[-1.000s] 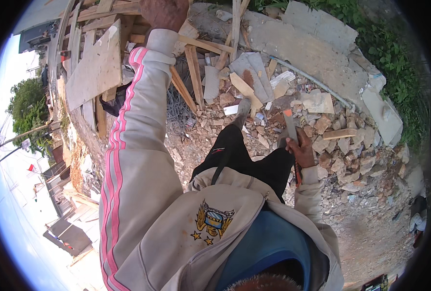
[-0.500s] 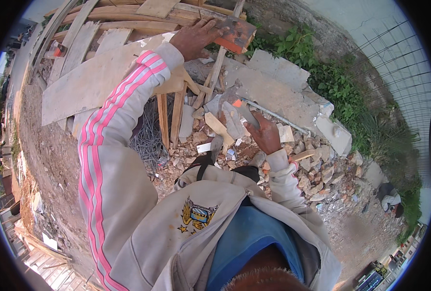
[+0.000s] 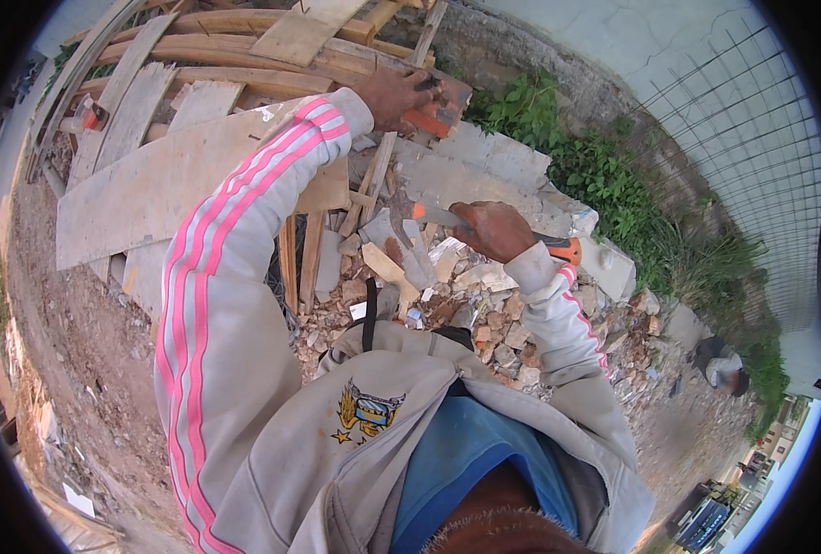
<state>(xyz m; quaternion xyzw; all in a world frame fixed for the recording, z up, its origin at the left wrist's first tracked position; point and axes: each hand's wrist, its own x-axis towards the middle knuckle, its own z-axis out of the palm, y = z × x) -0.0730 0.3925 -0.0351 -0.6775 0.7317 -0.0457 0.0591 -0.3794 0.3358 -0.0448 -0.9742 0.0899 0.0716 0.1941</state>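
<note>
At the far middle, my left hand (image 3: 394, 98) is closed over the red-stained end of a wooden board (image 3: 445, 109). Its fingers are bent on the board's top, and the thumb is hidden. To the right and nearer me, my right hand (image 3: 495, 231) grips a long hammer-like tool (image 3: 443, 217) around the middle. The tool has a grey shaft with an orange far end, and its orange-and-black grip (image 3: 563, 249) sticks out behind my wrist. The tool is held above rubble, apart from the board.
Wooden planks (image 3: 198, 175) are stacked at the far left, on wooden legs (image 3: 311, 254). Broken bricks and stones (image 3: 512, 337) cover the ground by my feet. Concrete slabs (image 3: 484, 166), green plants (image 3: 604, 166) and a wire mesh (image 3: 752, 157) line the right side. A plastic bottle (image 3: 92, 115) lies on the planks.
My right hand has risen away from the rubble, turning the tool so its orange grip shows. My left hand's fingers have bent more on the board, and the view has shifted a little.
</note>
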